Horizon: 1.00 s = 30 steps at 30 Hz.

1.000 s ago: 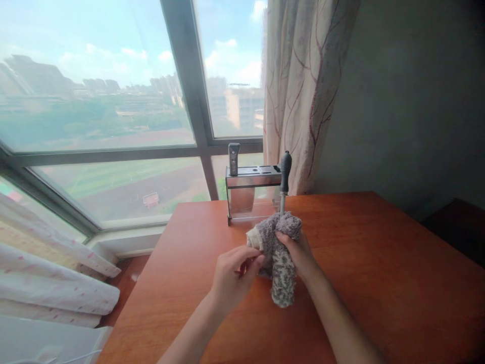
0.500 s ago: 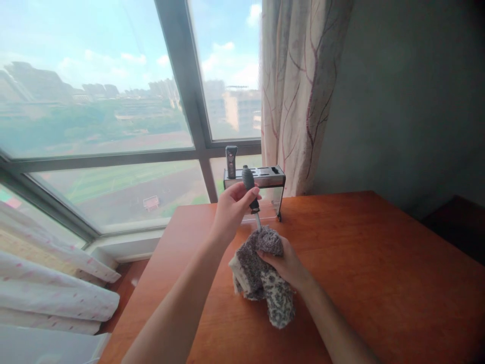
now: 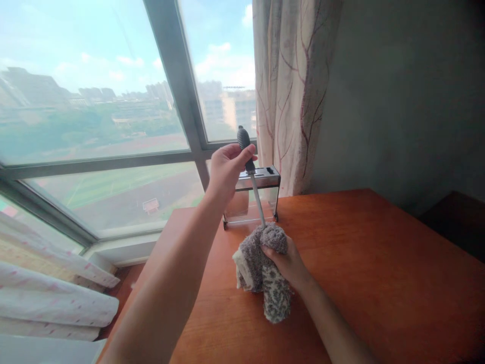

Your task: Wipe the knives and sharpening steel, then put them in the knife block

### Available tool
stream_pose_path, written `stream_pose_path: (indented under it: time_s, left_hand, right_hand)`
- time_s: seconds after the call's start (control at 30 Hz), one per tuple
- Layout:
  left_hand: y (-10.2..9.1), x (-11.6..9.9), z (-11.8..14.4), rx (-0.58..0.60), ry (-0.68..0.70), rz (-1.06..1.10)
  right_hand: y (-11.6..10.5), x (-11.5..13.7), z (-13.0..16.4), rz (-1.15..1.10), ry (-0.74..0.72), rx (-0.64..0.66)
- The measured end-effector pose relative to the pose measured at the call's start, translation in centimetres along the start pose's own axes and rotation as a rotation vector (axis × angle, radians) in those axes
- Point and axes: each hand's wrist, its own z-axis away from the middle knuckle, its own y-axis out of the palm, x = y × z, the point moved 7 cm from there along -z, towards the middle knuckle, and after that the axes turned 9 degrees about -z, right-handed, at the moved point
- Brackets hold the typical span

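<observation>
Head view: left hand (image 3: 226,169) up by the rack (image 3: 252,194), fingers wrapped on the rod's (image 3: 256,199) black handle, right hand (image 3: 286,263) pinching the cloth (image 3: 257,260) round its lower end above the surface (image 3: 359,263), apparently to wipe the steel.

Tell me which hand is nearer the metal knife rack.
Left. The left hand grips the black handle of the sharpening rod right in front of the metal knife rack. The right hand is lower on the table, clutching the grey cloth.
</observation>
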Motion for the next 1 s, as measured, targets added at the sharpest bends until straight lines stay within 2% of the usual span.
stream_pose_path:
  time_s: [0.17, 0.27, 0.37, 0.5, 0.77, 0.87, 1.0]
  left_hand:
    - [-1.0, -2.9, -3.1, -0.109, 0.106, -0.025]
    - [-0.8, -5.4, -4.5, -0.110, 0.192, -0.052]
    - [-0.7, -7.6, -5.7, -0.094, 0.276, -0.105]
    - [-0.9, -9.6, -7.3, -0.087, 0.370, -0.166]
    - [-0.9, -10.5, -10.0, -0.087, 0.507, -0.292]
    - [-0.7, -9.9, -10.5, -0.084, 0.498, -0.323]
    - [-0.7, -9.2, -10.9, -0.117, 0.479, -0.342]
  right_hand:
    - [-0.3, -0.6, 0.9, -0.029, 0.016, 0.021]
    - [-0.4, -0.9, 1.1, -0.053, 0.051, 0.034]
    - [-0.8, -1.5, 1.1, -0.039, 0.088, -0.024]
    - [-1.0, -2.2, 1.1, -0.060, 0.115, -0.057]
    - [-1.1, -2.9, 1.1, -0.090, 0.158, -0.120]
    - [-1.3, -3.0, 1.2, -0.086, 0.171, -0.145]
    - [-0.9, -2.5, 1.2, -0.099, 0.189, -0.103]
